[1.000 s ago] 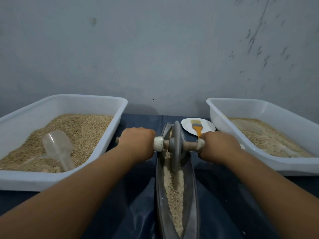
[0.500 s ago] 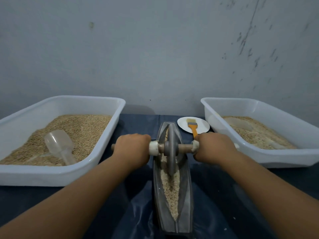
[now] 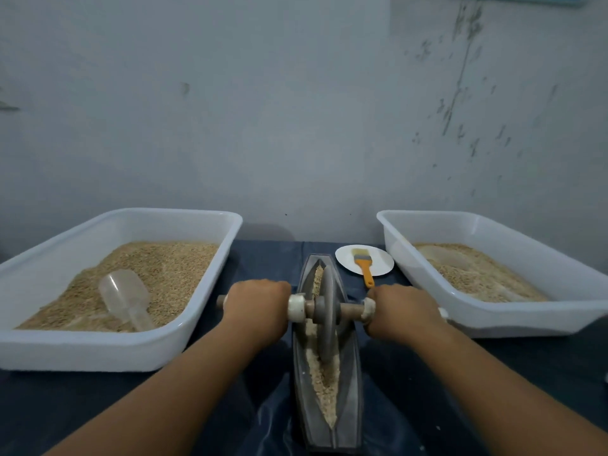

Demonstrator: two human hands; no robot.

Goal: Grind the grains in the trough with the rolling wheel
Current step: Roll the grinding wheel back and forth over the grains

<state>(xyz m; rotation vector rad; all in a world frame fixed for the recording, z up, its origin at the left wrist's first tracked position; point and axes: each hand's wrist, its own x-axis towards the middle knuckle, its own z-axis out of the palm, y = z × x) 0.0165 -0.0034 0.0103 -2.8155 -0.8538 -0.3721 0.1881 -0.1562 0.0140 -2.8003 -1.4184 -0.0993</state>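
A narrow grey boat-shaped trough [image 3: 353,403] lies lengthwise on the dark cloth in front of me, with pale crushed grains [image 3: 324,386] along its groove. A grey rolling wheel [image 3: 326,319] stands upright in the trough near its middle, on a wooden axle with white collars. My left hand [image 3: 255,307] grips the axle's left end. My right hand [image 3: 399,311] grips the right end. Both fists are curled round the handle, one on each side of the trough.
A white tub [image 3: 98,352] of grain with a clear plastic scoop [image 3: 126,299] stands at the left. A second white tub [image 3: 513,324] of grain stands at the right. A white plate [image 3: 378,263] with an orange-handled brush [image 3: 364,266] lies behind the trough. A wall closes the back.
The wheel has rolled toward me along the trough, from its far end to about its middle, both hands staying on the axle. More of the trough's near end shows.
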